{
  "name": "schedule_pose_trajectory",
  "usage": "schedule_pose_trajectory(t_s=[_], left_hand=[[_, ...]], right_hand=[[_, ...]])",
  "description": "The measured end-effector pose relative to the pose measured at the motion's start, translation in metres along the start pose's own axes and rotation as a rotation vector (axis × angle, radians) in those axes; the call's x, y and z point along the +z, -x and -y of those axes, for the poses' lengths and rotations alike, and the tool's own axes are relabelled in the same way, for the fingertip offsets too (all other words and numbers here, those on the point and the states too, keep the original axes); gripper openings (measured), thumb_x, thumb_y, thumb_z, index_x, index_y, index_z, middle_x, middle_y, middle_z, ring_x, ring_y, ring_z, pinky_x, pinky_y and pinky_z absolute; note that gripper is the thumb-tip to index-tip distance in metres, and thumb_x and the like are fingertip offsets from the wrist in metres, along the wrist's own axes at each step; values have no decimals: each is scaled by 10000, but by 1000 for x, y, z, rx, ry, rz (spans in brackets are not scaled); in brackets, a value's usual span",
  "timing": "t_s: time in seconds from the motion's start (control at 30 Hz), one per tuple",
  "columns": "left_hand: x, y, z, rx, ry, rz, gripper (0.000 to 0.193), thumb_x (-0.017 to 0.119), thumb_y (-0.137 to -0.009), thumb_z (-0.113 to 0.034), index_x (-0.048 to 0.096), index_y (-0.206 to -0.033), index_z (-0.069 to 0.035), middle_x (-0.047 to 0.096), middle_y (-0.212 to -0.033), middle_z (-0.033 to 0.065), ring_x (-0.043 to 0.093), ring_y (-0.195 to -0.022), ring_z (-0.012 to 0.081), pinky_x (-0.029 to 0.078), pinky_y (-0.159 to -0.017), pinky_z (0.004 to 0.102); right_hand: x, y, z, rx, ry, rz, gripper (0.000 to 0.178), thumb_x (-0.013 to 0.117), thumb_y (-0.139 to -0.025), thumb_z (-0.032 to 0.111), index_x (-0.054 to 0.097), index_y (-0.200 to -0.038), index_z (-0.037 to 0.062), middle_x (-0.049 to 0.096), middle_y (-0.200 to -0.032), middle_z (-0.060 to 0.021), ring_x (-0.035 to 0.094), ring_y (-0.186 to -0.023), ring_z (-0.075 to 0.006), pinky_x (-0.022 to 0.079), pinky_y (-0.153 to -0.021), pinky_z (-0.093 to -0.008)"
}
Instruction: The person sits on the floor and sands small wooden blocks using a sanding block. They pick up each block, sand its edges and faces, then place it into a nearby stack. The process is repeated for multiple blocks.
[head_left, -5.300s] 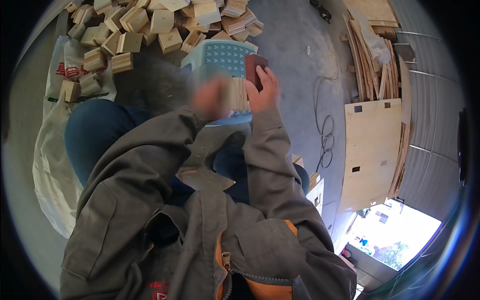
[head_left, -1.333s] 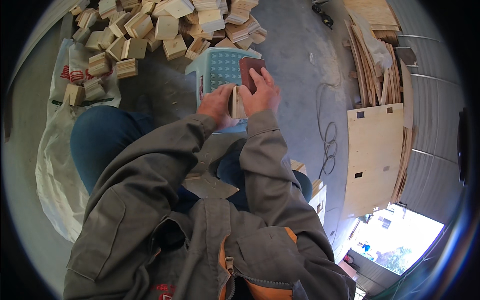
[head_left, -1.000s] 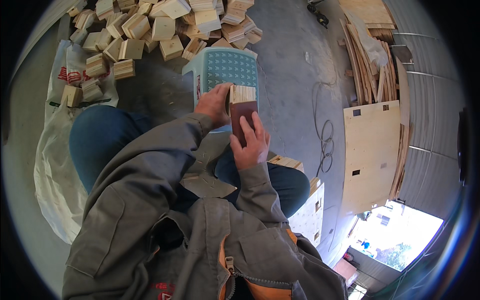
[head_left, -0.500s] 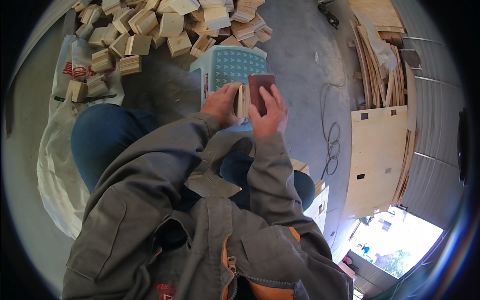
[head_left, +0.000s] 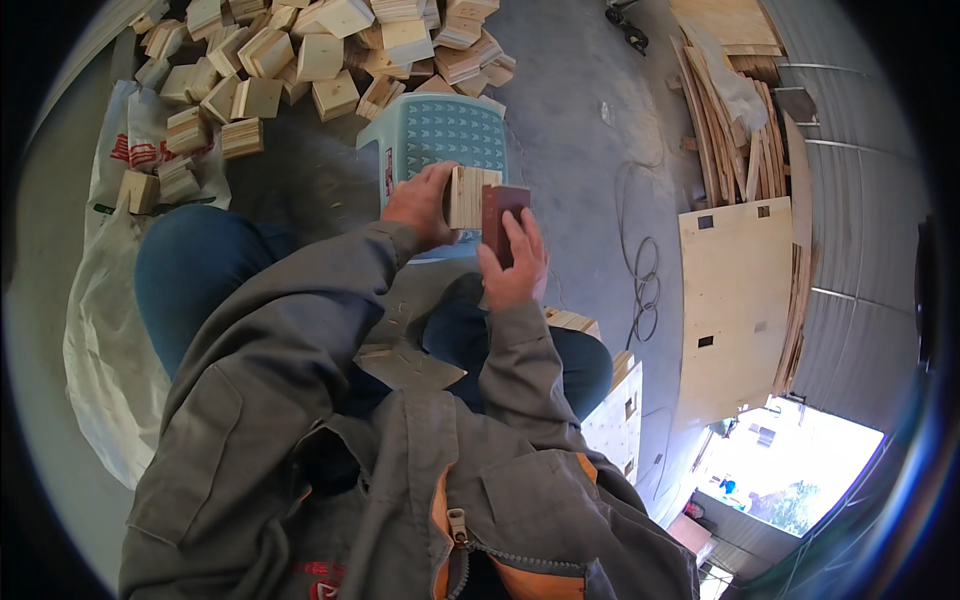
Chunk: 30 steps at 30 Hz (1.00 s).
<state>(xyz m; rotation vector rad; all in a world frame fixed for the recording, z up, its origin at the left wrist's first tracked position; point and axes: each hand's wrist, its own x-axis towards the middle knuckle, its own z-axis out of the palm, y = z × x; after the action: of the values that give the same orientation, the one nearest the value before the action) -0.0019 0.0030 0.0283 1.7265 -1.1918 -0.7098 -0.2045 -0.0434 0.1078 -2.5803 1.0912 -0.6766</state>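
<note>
My left hand is closed round a small plywood block, its layered edges turned up toward me. In my right hand is a reddish-brown sanding block, held upright with the fingers along its right side. It stands against or very close to the plywood block's right side; whether the two touch I cannot tell. Both are over the near part of a pale blue plastic stool, between my knees.
A heap of plywood blocks lies beyond the stool. More blocks rest on a white sack at the left. Rightward are a cable on the floor, a large plywood sheet and stacked wood strips.
The sanding block has shifted down and toward me along the plywood block, which now shows more of its layered side. The whole view has slid slightly left.
</note>
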Motion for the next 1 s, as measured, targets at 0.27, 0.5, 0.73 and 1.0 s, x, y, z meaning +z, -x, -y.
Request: schedule_pose_trajectory(t_s=[0.27,0.5,0.73,1.0], left_hand=[[-5,-3,-10,-87,-78,76,1050,947,-646,-286,425,-1548,-157,573,-1464,152,585,-1339,388,477,-1110,488],[-10,3,-20,-46,-18,34,1159,992,-630,-321,389,-1594,-99,533,-1495,208,546,-1398,383,455,-1176,440],[-12,-3,-21,-50,28,40,1065,991,-643,-311,460,-1519,-22,549,-1433,237,558,-1365,386,466,-1156,419],[-5,10,-12,147,-66,66,1017,1005,-636,-255,486,-1485,-45,511,-1484,194,537,-1392,380,470,-1169,414]], right_hand=[[-38,83,-1,213,-292,22,617,876,-829,161,669,-1403,72,577,-1524,-222,603,-1356,-380,530,-1092,-458],[-40,83,-4,323,-442,-79,613,889,-818,155,679,-1388,66,599,-1510,-213,619,-1347,-354,530,-1096,-436],[-24,94,-31,415,-543,-145,627,896,-814,151,670,-1389,49,621,-1496,-202,647,-1323,-333,535,-1089,-415],[-18,90,-34,454,-575,-167,606,891,-828,165,666,-1379,53,622,-1495,-186,643,-1322,-329,535,-1087,-416]])
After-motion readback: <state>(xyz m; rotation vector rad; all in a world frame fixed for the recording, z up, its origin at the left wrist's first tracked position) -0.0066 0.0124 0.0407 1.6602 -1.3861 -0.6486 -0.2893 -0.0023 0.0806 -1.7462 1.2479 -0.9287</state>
